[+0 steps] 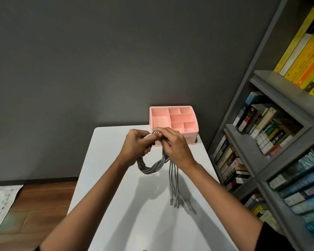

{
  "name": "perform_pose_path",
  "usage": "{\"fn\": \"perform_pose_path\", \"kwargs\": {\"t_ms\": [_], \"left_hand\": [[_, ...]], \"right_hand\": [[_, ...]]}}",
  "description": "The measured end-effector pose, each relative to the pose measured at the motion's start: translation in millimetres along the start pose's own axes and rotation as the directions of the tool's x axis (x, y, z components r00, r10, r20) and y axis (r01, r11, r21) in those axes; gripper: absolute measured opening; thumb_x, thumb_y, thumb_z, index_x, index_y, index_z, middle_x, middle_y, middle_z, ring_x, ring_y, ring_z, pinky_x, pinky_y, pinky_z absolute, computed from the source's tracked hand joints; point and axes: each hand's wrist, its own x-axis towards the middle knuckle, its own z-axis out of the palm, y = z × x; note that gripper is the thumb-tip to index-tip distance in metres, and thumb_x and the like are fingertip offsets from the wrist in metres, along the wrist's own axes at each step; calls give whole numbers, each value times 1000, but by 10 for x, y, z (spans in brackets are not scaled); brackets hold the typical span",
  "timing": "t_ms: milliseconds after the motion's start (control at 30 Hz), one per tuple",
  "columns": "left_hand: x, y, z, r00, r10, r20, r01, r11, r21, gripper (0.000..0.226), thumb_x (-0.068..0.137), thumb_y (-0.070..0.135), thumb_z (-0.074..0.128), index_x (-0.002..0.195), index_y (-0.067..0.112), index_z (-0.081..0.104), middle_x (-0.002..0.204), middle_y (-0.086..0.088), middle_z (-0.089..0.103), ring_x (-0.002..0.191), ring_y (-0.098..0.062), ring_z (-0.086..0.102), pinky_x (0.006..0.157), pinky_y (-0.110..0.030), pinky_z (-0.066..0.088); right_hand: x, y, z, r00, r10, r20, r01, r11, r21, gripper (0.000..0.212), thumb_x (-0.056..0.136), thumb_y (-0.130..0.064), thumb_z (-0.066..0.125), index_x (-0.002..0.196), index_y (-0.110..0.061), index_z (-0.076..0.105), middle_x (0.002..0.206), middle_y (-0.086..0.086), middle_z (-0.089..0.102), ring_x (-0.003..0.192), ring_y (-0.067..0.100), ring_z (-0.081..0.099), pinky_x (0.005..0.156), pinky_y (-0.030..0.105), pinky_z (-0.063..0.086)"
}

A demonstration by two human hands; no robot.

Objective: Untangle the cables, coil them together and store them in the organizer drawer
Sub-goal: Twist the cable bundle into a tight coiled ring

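Both grips are full: left hand (136, 144) and right hand (175, 144) curl round the grey cables (149, 170) above the white table (130, 218). A loop hangs below and loose ends drop toward the tabletop. The pink organizer (188, 137) sits at the far right corner, just behind my hands. The bookshelf (261, 75) crowds the right edge.

Probably a home study: grey bookshelf (272, 134) (packed with books (257, 127)), wood floor (43, 200).

White table (116, 205) against a grey wall (98, 51), wooden floor (49, 196), grey bookshelf (261, 115) right.
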Motion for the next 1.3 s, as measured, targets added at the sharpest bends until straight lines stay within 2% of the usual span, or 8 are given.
{"fn": "perform_pose_path", "kwargs": {"t_ms": [133,267,400,500,667,833,1100,1300], "left_hand": [[-34,46,-140,996,30,79,-36,996,84,38,85,24,71,58,0,57,41,-2,42,35,-9,31,38,-17,27],[-64,151,-269,975,87,204,-124,976,177,49,85,33,67,59,-7,57,41,-7,43,34,-12,32,38,-17,28],[-99,300,-293,962,79,262,-121,981,149,81,95,56,21,58,-8,55,38,-6,41,32,-14,30,36,-16,25],[-113,342,-289,957,33,287,-80,985,154,90,95,59,7,60,-10,54,41,-9,40,34,-15,29,37,-18,25],[-103,335,-287,923,-74,378,-19,971,237,83,93,65,16,63,0,57,48,-9,47,38,-15,37,41,-20,33],[-66,266,-273,881,-177,438,-47,889,455,48,88,53,56,71,8,57,58,-9,58,44,-17,49,45,-22,43],[-72,156,-182,930,90,356,-246,871,424,26,92,27,62,82,5,71,62,-1,71,47,-4,62,39,-30,46],[5,53,-218,962,184,201,-257,863,435,24,88,31,65,83,10,74,64,-1,72,56,-3,66,53,-9,41]], "right_hand": [[62,-16,-98,982,30,185,-51,993,110,24,88,-1,57,109,-7,67,93,1,72,82,5,61,81,9,41],[171,-86,-289,862,125,491,-303,904,303,11,92,-7,59,96,-9,69,79,0,70,77,9,68,80,31,55],[237,-157,-470,726,73,684,-478,769,425,10,91,-6,62,98,-3,67,82,5,71,79,19,69,85,37,55],[262,-163,-538,656,66,752,-562,708,429,15,91,-4,60,104,0,65,84,5,71,80,22,69,84,35,55],[272,-176,-546,635,114,764,-595,703,389,16,91,-7,60,105,0,67,86,12,70,79,23,68,81,31,55],[252,-130,-457,586,177,790,-656,675,336,11,87,-1,64,97,-5,60,85,15,72,77,26,70,77,30,54],[200,19,-323,554,285,782,-767,540,347,46,80,1,71,110,-7,38,93,20,71,78,27,70,76,31,53],[48,11,-176,662,407,629,-680,678,277,62,73,-14,82,120,-16,41,124,4,59,116,18,57,90,26,50]]}}
